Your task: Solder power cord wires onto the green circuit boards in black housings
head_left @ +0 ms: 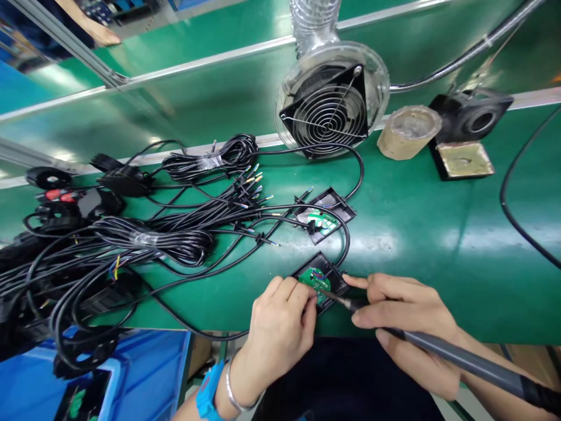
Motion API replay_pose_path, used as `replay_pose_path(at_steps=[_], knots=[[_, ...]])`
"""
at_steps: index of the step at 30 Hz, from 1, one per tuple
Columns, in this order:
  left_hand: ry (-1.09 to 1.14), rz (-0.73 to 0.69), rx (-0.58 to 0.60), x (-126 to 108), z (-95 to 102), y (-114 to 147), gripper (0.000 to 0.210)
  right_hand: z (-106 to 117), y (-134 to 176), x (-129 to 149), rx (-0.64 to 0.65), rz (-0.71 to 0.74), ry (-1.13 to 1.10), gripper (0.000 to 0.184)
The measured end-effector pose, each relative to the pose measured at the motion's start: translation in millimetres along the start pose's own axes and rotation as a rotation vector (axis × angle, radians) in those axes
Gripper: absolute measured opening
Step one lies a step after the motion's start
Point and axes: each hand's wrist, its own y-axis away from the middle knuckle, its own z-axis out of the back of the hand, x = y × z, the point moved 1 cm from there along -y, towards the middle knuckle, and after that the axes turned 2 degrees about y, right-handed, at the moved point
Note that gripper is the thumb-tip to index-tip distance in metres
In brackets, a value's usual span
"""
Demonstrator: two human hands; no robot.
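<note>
My right hand point(407, 321) grips a soldering iron point(456, 354), its index finger stretched out to the edge of a black plastic housing point(337, 282). The iron's tip touches or nearly touches the green circuit board point(314, 279) inside that housing. My left hand point(280, 318) is pinched at the board's near left side; what its fingertips hold is hidden. A black cable loops from the housing's far corner. Just behind it lies a second black housing point(346, 211) with a circuit board point(322, 221) and cables running to it.
Bundled black cables point(153, 242) with bared wire ends cover the left of the green bench point(416, 234). A fan point(328, 117) with a duct stands at the back, beside a tan round pot point(408, 133) and an iron stand point(471, 117) with sponge point(464, 159). Blue bins point(149, 368) sit lower left. Another person's hand point(101, 32) shows upper left.
</note>
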Motion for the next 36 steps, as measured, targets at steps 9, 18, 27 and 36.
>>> replay_pose_path(at_steps=[9, 18, 27, 36], knots=[[0.060, -0.033, -0.010, 2.7, 2.6, -1.5, 0.008, -0.2, -6.0, 0.2, -0.023, -0.007, 0.064, 0.028], [0.075, -0.075, 0.024, 2.2, 4.1, -2.5, 0.015, 3.2, -5.7, 0.5, 0.015, -0.039, 0.040, 0.026], [0.044, -0.078, 0.023, 1.7, 1.7, -2.7, 0.014, 4.9, -11.4, 3.5, 0.018, -0.019, 0.059, 0.027], [0.067, -0.096, -0.016, 3.6, 1.5, -2.2, 0.009, 3.4, -10.1, 1.5, 0.015, -0.025, 0.044, 0.027]])
